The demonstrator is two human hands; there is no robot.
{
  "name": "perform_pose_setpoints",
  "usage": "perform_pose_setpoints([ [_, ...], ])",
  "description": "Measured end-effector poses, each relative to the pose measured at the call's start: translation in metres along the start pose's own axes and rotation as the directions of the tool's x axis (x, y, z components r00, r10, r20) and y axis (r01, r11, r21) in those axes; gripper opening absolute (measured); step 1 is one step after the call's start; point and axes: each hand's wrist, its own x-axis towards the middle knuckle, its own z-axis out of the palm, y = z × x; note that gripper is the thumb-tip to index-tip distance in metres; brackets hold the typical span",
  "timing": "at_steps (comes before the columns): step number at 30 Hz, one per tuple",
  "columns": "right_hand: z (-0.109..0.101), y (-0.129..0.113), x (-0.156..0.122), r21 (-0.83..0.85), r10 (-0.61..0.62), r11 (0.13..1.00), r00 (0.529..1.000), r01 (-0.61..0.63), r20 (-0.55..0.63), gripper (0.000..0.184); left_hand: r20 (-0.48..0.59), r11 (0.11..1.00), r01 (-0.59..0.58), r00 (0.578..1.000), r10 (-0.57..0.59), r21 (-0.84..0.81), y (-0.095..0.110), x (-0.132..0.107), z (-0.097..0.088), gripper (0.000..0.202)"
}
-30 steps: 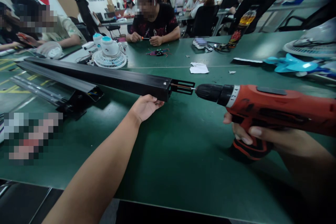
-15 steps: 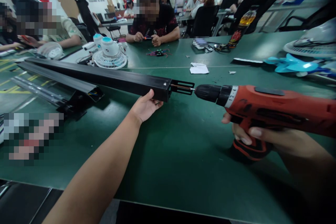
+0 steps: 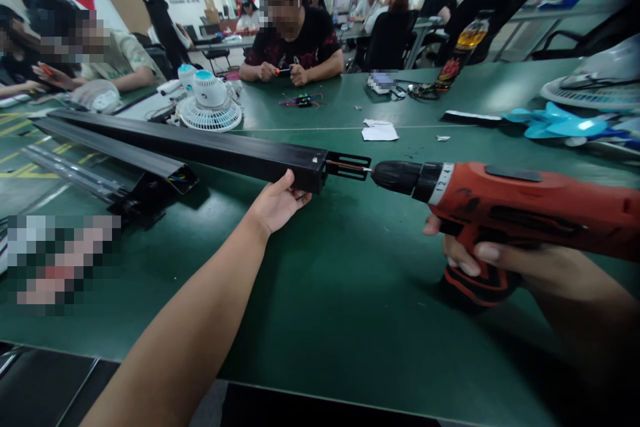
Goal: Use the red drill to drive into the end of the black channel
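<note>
A long black square rail [image 3: 200, 147] runs from the far left to mid-table above the green table [image 3: 340, 293]. My left hand [image 3: 277, 203] grips the rail from below near its right end, thumb up against its side. A small black bracket [image 3: 350, 167] sticks out of that end. My right hand [image 3: 505, 263] is wrapped round the handle of a red and black cordless drill [image 3: 510, 203], held level. The drill's bit tip touches the bracket's end.
A second black rail and a silver rail [image 3: 65, 170] lie at the left. Small white fans [image 3: 210, 107], paper scraps [image 3: 379, 130], a bottle [image 3: 463, 47] and blue fan blades [image 3: 555, 123] lie farther back. Other people sit working across the table.
My left thumb rose from under the rail to press its near side. The drill shifted very slightly left; otherwise nothing moved.
</note>
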Motion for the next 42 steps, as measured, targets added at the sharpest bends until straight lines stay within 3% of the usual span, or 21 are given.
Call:
perform_pose_setpoints([
  [5, 0.0006, 0.0009, 0.0014, 0.011, -0.001, 1.000, 1.000, 0.001, 0.021, 0.039, 0.042, 0.999, 0.000, 0.999, -0.001, 0.039, 0.0019, -0.0017, 0.0004, 0.063],
  [14, -0.0003, 0.0019, 0.0010, 0.025, -0.005, 1.000, 0.999, 0.004, 0.035, 0.039, 0.031, 0.999, -0.012, 0.999, 0.010, 0.052, 0.0032, -0.0045, 0.0040, 0.068],
  [27, 0.0000, 0.0018, 0.0014, 0.043, 0.007, 0.999, 1.000, -0.008, 0.029, 0.040, 0.002, 1.000, 0.017, 1.000, -0.017, -0.008, 0.0027, -0.0020, 0.0003, 0.056],
  [42, 0.0010, -0.0003, 0.0012, 0.021, -0.001, 1.000, 1.000, 0.001, 0.002, 0.039, 0.014, 1.000, 0.018, 1.000, -0.018, -0.011, 0.0022, -0.0024, 0.0026, 0.063],
])
